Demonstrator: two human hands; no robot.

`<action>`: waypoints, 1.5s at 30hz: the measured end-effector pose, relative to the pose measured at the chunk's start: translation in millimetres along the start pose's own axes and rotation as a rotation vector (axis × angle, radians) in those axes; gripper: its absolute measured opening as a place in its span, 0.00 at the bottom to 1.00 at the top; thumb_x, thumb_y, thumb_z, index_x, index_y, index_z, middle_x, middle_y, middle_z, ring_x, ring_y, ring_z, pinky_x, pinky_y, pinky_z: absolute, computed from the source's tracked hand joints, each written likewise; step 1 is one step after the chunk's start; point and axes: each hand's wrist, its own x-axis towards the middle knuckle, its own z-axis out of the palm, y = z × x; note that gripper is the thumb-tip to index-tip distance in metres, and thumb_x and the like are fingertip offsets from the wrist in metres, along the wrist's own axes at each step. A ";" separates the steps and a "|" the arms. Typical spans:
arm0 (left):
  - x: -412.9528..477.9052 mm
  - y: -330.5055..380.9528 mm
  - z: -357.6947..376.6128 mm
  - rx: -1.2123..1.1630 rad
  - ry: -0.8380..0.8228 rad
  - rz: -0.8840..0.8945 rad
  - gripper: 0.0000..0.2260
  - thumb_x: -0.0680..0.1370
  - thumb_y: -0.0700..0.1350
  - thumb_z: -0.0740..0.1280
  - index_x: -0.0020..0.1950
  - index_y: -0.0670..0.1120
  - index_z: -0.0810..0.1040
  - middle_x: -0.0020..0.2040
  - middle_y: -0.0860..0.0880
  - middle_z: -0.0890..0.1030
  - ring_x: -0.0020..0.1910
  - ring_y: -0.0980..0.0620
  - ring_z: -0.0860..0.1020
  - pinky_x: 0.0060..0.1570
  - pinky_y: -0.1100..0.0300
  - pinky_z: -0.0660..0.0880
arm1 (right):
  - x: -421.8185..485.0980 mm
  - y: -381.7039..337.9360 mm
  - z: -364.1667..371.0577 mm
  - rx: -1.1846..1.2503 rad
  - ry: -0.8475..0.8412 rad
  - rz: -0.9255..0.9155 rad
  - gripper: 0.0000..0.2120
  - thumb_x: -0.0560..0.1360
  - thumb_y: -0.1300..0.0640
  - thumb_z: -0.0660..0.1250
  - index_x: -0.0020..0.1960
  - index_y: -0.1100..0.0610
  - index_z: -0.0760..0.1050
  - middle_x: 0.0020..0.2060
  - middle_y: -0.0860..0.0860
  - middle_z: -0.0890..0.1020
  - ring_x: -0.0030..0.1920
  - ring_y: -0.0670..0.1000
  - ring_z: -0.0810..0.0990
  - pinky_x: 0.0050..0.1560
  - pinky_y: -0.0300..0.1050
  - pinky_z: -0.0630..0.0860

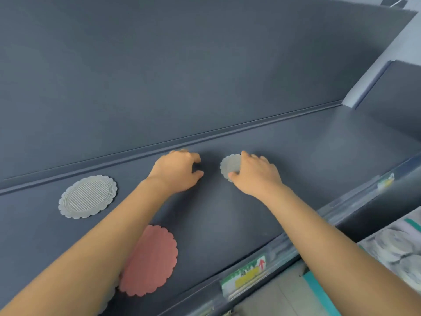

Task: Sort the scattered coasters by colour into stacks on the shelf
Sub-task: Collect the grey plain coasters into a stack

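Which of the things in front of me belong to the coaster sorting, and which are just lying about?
Job: ribbed grey coaster, pink coaster, far grey coaster pinched by right hand, shelf.
Lying about: price labels on the shelf edge, packets below.

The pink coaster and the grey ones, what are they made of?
The pink coaster looks like thin matte rubber or silicone, perhaps felt: flat, dull, scalloped edge. The big grey coaster seems alike, with moulded ridges across its middle. The small grey coaster pinched by the right hand is too blurred to judge.

Right grip (257,176) on grey coaster (230,166), atop shelf (319,156)
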 end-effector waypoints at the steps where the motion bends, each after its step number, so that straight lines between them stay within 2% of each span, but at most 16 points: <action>1: 3.1 4.0 3.1 -0.015 0.019 -0.020 0.17 0.77 0.54 0.64 0.65 0.51 0.73 0.61 0.50 0.76 0.62 0.47 0.72 0.58 0.52 0.73 | 10.4 2.1 -2.7 -0.003 -0.045 0.015 0.22 0.74 0.46 0.65 0.62 0.57 0.67 0.60 0.54 0.74 0.62 0.57 0.70 0.51 0.48 0.67; 3: 8.8 12.3 7.5 -0.033 0.062 -0.085 0.16 0.77 0.53 0.64 0.64 0.51 0.74 0.59 0.50 0.76 0.62 0.47 0.73 0.57 0.54 0.73 | 28.8 7.1 -9.0 0.006 -0.136 0.007 0.19 0.68 0.46 0.71 0.51 0.56 0.68 0.54 0.53 0.74 0.59 0.56 0.71 0.49 0.46 0.67; 5: 14.0 19.8 8.4 -0.024 0.103 -0.146 0.16 0.77 0.52 0.63 0.64 0.50 0.74 0.60 0.50 0.76 0.62 0.47 0.72 0.56 0.55 0.71 | 45.6 11.0 -13.8 0.024 -0.223 -0.042 0.23 0.64 0.45 0.75 0.44 0.55 0.65 0.49 0.51 0.73 0.58 0.56 0.72 0.46 0.45 0.67; 8: 15.4 28.3 7.4 0.033 0.149 -0.200 0.17 0.78 0.52 0.62 0.66 0.50 0.73 0.62 0.50 0.75 0.63 0.47 0.71 0.56 0.57 0.69 | 63.8 12.4 -18.8 0.005 -0.295 -0.115 0.35 0.59 0.41 0.78 0.57 0.56 0.67 0.60 0.53 0.67 0.65 0.56 0.65 0.51 0.47 0.68; 11: 4.7 27.0 4.4 0.051 0.210 -0.300 0.17 0.78 0.52 0.63 0.65 0.50 0.73 0.61 0.51 0.75 0.62 0.47 0.72 0.56 0.57 0.68 | 74.6 13.6 -24.2 0.009 -0.362 -0.144 0.51 0.55 0.38 0.79 0.68 0.58 0.60 0.65 0.53 0.66 0.68 0.56 0.64 0.58 0.50 0.69; 14: -14.9 4.7 -0.2 0.122 0.245 -0.547 0.19 0.77 0.50 0.63 0.66 0.47 0.71 0.63 0.47 0.74 0.63 0.43 0.71 0.58 0.53 0.67 | 77.7 11.7 -24.0 0.048 -0.453 -0.237 0.42 0.57 0.41 0.80 0.62 0.58 0.66 0.55 0.51 0.73 0.58 0.55 0.73 0.52 0.47 0.74; 18: -50.1 -32.4 -3.7 0.113 0.174 -0.995 0.21 0.77 0.52 0.61 0.65 0.41 0.67 0.65 0.41 0.70 0.65 0.39 0.67 0.60 0.47 0.66 | 76.1 -7.9 -19.2 0.290 -0.413 -0.435 0.23 0.66 0.50 0.76 0.52 0.54 0.66 0.49 0.47 0.71 0.49 0.52 0.71 0.37 0.43 0.66; 22: -76.0 -55.0 -3.4 -0.065 0.183 -1.147 0.30 0.74 0.61 0.64 0.68 0.43 0.65 0.67 0.42 0.69 0.67 0.39 0.66 0.62 0.48 0.64 | 65.7 -47.6 -6.4 0.726 -0.411 -0.528 0.14 0.72 0.55 0.71 0.53 0.52 0.69 0.53 0.49 0.74 0.53 0.52 0.74 0.46 0.44 0.70; 25: -92.3 -67.7 -14.4 -0.171 0.190 -1.247 0.37 0.67 0.64 0.70 0.67 0.45 0.65 0.66 0.44 0.68 0.67 0.41 0.63 0.62 0.49 0.63 | 47.0 -76.6 2.8 0.880 -0.472 -0.501 0.14 0.73 0.60 0.68 0.57 0.50 0.72 0.57 0.53 0.77 0.56 0.54 0.77 0.51 0.50 0.75; 27: -103.7 -79.5 -23.7 -0.292 0.183 -1.229 0.41 0.63 0.63 0.75 0.66 0.43 0.65 0.63 0.45 0.68 0.64 0.42 0.67 0.59 0.51 0.68 | 30.9 -95.1 6.8 0.925 -0.488 -0.497 0.16 0.74 0.63 0.66 0.59 0.51 0.73 0.57 0.54 0.77 0.56 0.55 0.77 0.47 0.50 0.77; 29: -117.6 -92.4 -31.4 -0.471 0.193 -1.158 0.39 0.60 0.57 0.80 0.61 0.41 0.68 0.57 0.46 0.72 0.56 0.45 0.73 0.51 0.54 0.73 | 12.6 -115.6 9.0 0.991 -0.466 -0.494 0.17 0.74 0.65 0.64 0.60 0.53 0.74 0.56 0.53 0.77 0.52 0.53 0.77 0.39 0.44 0.76; 31: -136.9 -104.3 -36.3 -0.657 0.274 -1.058 0.28 0.63 0.50 0.80 0.56 0.41 0.73 0.51 0.48 0.78 0.49 0.47 0.77 0.47 0.55 0.75 | -8.6 -139.7 9.6 1.072 -0.436 -0.474 0.15 0.74 0.66 0.63 0.60 0.55 0.75 0.53 0.52 0.78 0.47 0.50 0.77 0.33 0.40 0.74; 35: -209.9 -129.0 -60.1 -0.950 0.611 -0.873 0.08 0.75 0.45 0.69 0.53 0.48 0.77 0.46 0.51 0.80 0.40 0.51 0.75 0.34 0.61 0.70 | -55.0 -206.3 11.1 1.216 -0.448 -0.424 0.11 0.74 0.66 0.64 0.55 0.56 0.75 0.51 0.52 0.78 0.46 0.51 0.77 0.35 0.43 0.75; 38: -291.9 -155.2 -84.4 -1.020 0.841 -0.839 0.04 0.79 0.43 0.63 0.50 0.49 0.77 0.44 0.52 0.80 0.40 0.52 0.76 0.35 0.59 0.74 | -100.6 -270.2 17.7 1.246 -0.528 -0.456 0.10 0.74 0.65 0.67 0.53 0.57 0.72 0.49 0.52 0.76 0.44 0.51 0.76 0.34 0.44 0.75; 42: -399.0 -190.0 -98.6 -1.010 1.024 -0.956 0.08 0.78 0.37 0.61 0.45 0.49 0.75 0.47 0.47 0.78 0.43 0.47 0.77 0.46 0.49 0.78 | -166.7 -350.4 38.5 1.156 -0.666 -0.579 0.12 0.74 0.62 0.68 0.56 0.56 0.73 0.48 0.50 0.74 0.42 0.47 0.74 0.33 0.41 0.71; 45: -480.6 -218.5 -99.3 -0.930 1.141 -1.078 0.06 0.77 0.36 0.63 0.51 0.46 0.73 0.51 0.44 0.78 0.48 0.46 0.79 0.45 0.50 0.80 | -218.6 -417.2 56.2 1.083 -0.762 -0.702 0.12 0.75 0.61 0.66 0.58 0.53 0.76 0.50 0.49 0.76 0.43 0.46 0.75 0.31 0.39 0.70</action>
